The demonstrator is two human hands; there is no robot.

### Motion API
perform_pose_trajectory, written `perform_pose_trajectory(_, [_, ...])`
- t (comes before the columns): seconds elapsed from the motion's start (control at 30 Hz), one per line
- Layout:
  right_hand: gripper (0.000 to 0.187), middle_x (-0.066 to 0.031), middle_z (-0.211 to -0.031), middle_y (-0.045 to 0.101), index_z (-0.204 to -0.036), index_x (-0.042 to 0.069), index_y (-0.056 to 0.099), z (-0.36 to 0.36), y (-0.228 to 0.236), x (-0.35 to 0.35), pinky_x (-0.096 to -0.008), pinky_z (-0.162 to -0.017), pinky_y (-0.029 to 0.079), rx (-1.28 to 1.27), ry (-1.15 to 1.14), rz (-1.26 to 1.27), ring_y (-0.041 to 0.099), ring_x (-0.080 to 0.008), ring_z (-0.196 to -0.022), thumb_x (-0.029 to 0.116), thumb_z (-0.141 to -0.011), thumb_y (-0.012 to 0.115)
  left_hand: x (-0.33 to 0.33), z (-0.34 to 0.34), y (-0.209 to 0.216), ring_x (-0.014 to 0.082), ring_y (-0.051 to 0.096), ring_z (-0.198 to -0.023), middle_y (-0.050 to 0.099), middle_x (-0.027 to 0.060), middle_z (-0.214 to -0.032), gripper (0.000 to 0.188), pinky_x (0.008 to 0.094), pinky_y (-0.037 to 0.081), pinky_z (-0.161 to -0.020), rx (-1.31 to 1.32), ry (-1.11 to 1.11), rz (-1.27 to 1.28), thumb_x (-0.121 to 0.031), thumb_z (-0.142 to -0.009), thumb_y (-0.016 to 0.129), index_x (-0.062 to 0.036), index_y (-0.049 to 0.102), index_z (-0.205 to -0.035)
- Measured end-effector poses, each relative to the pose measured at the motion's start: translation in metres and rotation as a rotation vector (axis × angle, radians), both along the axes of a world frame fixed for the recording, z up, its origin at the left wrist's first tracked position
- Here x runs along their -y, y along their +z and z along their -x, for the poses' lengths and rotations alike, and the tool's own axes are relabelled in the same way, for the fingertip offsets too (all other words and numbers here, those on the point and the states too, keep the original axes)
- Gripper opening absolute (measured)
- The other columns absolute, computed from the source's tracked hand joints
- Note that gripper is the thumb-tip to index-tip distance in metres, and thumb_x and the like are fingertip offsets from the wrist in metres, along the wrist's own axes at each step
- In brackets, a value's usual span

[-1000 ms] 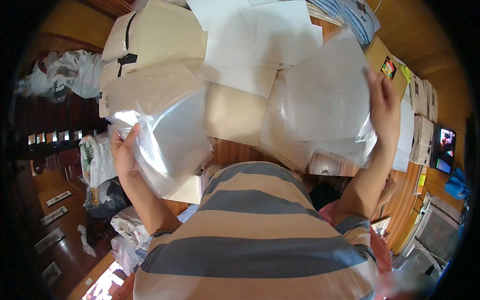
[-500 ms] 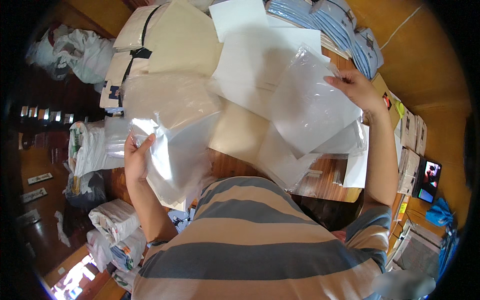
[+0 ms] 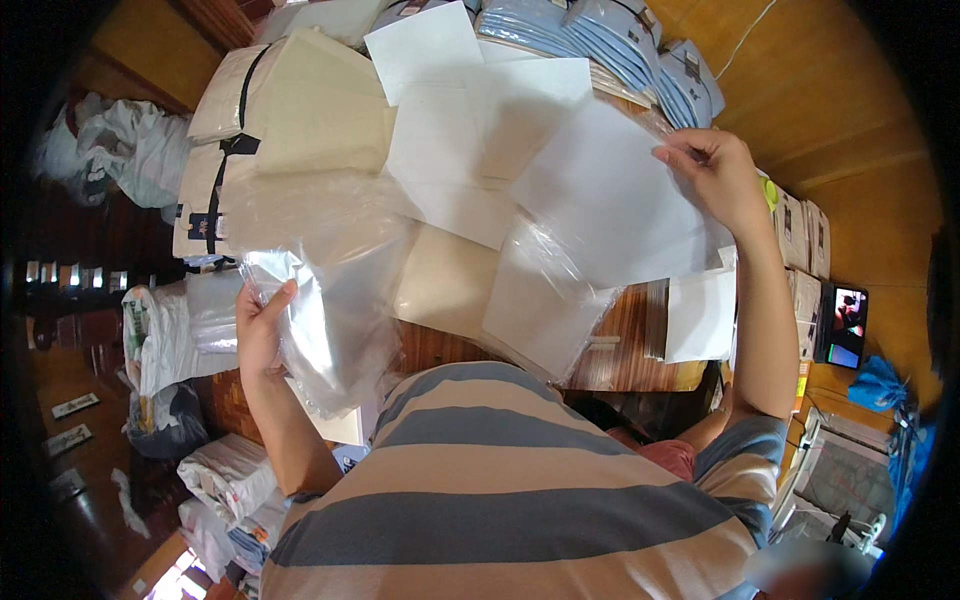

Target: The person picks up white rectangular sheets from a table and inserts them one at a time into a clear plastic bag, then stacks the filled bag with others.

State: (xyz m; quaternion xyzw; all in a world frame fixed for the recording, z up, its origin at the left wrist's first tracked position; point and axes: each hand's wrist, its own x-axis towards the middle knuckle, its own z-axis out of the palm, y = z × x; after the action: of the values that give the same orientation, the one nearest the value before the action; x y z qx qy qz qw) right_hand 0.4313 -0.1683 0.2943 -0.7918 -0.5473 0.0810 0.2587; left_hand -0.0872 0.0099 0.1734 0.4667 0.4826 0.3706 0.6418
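Note:
My left hand [image 3: 262,325] is closed, thumb on top, on the near-left edge of some clear plastic bags [image 3: 335,270], which spread limply over the left side of the table. My right hand [image 3: 715,180] pinches the far-right corner of a large white sheet [image 3: 615,195]. Clear plastic film shows by its fingertips; whether the sheet lies inside a bag I cannot tell. Below the sheet lies another plastic-covered white sheet [image 3: 545,305], with creased, shiny film along its edge. Between the hands a cream sheet [image 3: 447,280] lies flat, and loose white sheets [image 3: 440,145] overlap beyond it.
Folded cream garments [image 3: 225,110] with black bands are piled at the far left, folded blue garments [image 3: 600,40] at the far right. A stack of white cards [image 3: 700,315] sits at the table's right. A lit phone [image 3: 848,312] stands farther right. Bulging bags [image 3: 225,475] crowd the left side.
The whole view has shifted, so the table's things appear farther left. My right hand has moved rightward over the table with the white sheet, which is now turned differently. Both hands keep their grip.

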Motion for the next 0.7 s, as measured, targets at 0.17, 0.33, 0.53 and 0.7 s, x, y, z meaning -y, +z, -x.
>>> perform_pose_trajectory(0.17, [0.028,-0.0034,-0.067,0.065,-0.098,0.000,0.077,0.010,0.020,-0.004,-0.0281,-0.057,0.044,-0.102,0.040,0.031,0.049,-0.0088,-0.059,0.028,-0.093,0.075,0.000,0.001,-0.004,0.0148,0.069,-0.088,0.072,0.0076,-0.105,0.032,0.0273,0.055,-0.073,0.019,0.012,0.023,0.001,-0.090,0.072,-0.0015,0.063,-0.120])
perform_pose_trajectory(0.33, [0.028,-0.0030,-0.070,0.068,-0.097,0.000,0.078,0.023,0.017,-0.013,-0.0264,-0.057,0.044,-0.097,0.075,-0.115,0.050,-0.0073,-0.061,0.028,-0.092,0.076,0.001,0.003,-0.009,0.0150,0.070,-0.089,0.072,0.0083,-0.106,0.032,0.0279,0.055,-0.075,0.045,0.014,0.039,0.001,-0.089,0.072,-0.0007,0.063,-0.120])
perform_pose_trajectory(0.53, [0.020,-0.0066,-0.074,0.071,-0.098,0.003,0.079,0.030,0.022,-0.015,-0.0261,-0.059,0.047,0.026,0.074,-0.146,0.055,-0.0102,-0.061,0.022,-0.092,0.075,0.004,0.004,-0.011,0.0156,0.070,-0.090,0.072,0.0088,-0.107,0.032,0.0283,0.055,-0.078,0.033,0.033,0.059,0.002,-0.089,0.072,-0.0003,0.063,-0.120])
perform_pose_trajectory(0.7, [0.016,-0.0113,-0.081,0.075,-0.101,0.006,0.079,0.040,0.021,-0.013,-0.0302,-0.062,0.052,0.089,0.067,-0.169,0.065,-0.0156,-0.063,0.018,-0.092,0.074,0.003,0.004,-0.011,0.0162,0.070,-0.090,0.072,0.0095,-0.107,0.034,0.0288,0.055,-0.078,0.040,0.033,0.049,0.003,-0.088,0.072,-0.0004,0.063,-0.121])
